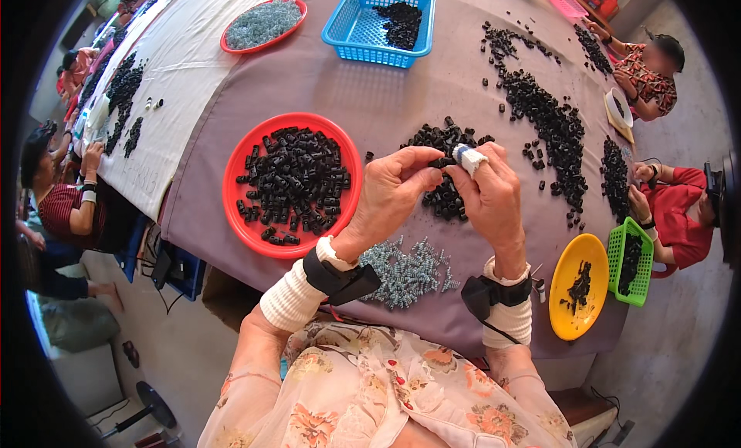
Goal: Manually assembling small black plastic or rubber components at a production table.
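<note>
My left hand (pixel 392 195) and my right hand (pixel 492 199) meet over a pile of small black plastic parts (pixel 446 202). On each, thumb and forefinger are pinched together; what they hold is too small and too dark against the pile to make out. White wrapping (pixel 470 159) covers a finger of my right hand. Close below my hands lies a heap of small silvery spiral pieces (pixel 405 274). Left of my left hand stands a round red tray (pixel 356 151) filled with black cylindrical parts (pixel 293 178).
A yellow plate (pixel 567 282) and a green basket (pixel 634 294) hold black pieces at the right. More black parts (pixel 548 124) spread across the cloth-covered table. Farther off stand a blue basket (pixel 378 53) and a red dish (pixel 262 25). Several people sit along both sides.
</note>
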A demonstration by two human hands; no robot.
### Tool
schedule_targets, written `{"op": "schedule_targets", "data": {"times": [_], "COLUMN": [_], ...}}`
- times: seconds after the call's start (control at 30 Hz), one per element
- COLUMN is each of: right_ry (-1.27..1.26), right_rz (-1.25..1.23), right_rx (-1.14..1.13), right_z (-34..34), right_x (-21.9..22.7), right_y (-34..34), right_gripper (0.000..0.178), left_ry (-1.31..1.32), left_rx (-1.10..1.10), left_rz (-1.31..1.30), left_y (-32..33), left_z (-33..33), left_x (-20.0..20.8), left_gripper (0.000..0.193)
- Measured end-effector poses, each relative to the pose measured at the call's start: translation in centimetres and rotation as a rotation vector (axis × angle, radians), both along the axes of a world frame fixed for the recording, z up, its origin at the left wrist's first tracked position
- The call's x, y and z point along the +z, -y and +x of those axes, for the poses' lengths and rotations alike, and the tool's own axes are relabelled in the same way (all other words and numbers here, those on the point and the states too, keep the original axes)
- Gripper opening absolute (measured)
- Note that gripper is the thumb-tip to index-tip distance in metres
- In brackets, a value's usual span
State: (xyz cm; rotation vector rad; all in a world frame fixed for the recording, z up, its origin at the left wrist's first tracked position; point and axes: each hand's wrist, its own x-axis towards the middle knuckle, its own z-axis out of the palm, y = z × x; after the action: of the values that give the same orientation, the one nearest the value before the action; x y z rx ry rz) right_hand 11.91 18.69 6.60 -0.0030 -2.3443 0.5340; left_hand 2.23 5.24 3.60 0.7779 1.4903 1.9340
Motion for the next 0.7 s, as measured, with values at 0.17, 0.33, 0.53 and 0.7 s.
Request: {"op": "schedule_targets", "data": {"times": [0.17,0.33,0.53,0.7], "right_ry": [-0.051,-0.051,-0.008,0.017], "right_rz": [0.017,0.14,0.16,0.19], "right_rx": [-0.012,-0.003,0.027,0.021], "right_z": [-0.1,-0.2,-0.2,0.0], "right_x": [-0.1,-0.1,0.4,-0.1], "right_y": [0.0,0.1,0.3,0.1], "right_gripper": [0.019,0.019,0.017,0.017], "left_ry": [0.005,-0.035,-0.041,-0.049], "left_rx": [0.0,0.004,0.038,0.04], "left_rz": [-0.016,-0.036,-0.04,-0.053], "left_y": [0.1,0.1,0.0,-0.1], "left_z": [0.0,-0.1,0.2,0.3], "left_x": [0.3,-0.1,-0.3,-0.8], "left_gripper": [0.023,0.023,0.021,0.022]}}
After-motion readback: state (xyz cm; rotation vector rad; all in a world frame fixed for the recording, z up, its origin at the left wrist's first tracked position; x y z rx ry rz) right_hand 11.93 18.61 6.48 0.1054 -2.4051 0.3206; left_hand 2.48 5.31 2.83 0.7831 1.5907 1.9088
